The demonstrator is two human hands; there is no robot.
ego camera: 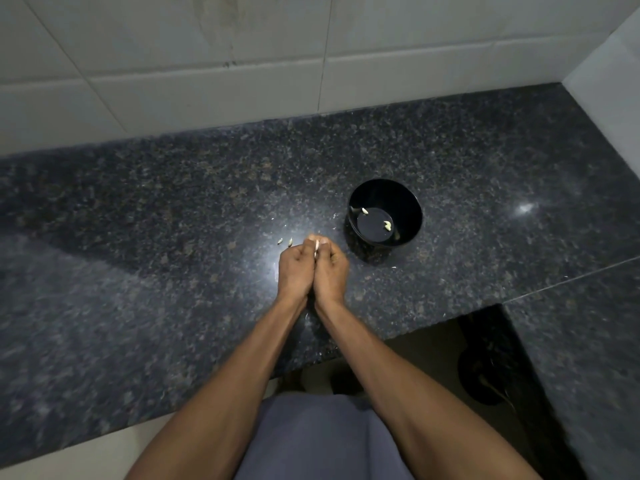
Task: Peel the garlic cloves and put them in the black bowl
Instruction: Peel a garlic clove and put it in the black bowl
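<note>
Pinching one garlic clove (316, 252) between curled fingers: left hand (294, 271) and right hand (331, 271), pressed together above worktop (173, 202); black bowl (412, 233) just right, worktop open leftward.

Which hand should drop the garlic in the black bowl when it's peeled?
Probably the right hand. The black bowl stands just beyond it on the right, while the left hand is on the far side. Both hands pinch the garlic clove, so either could carry it.
</note>
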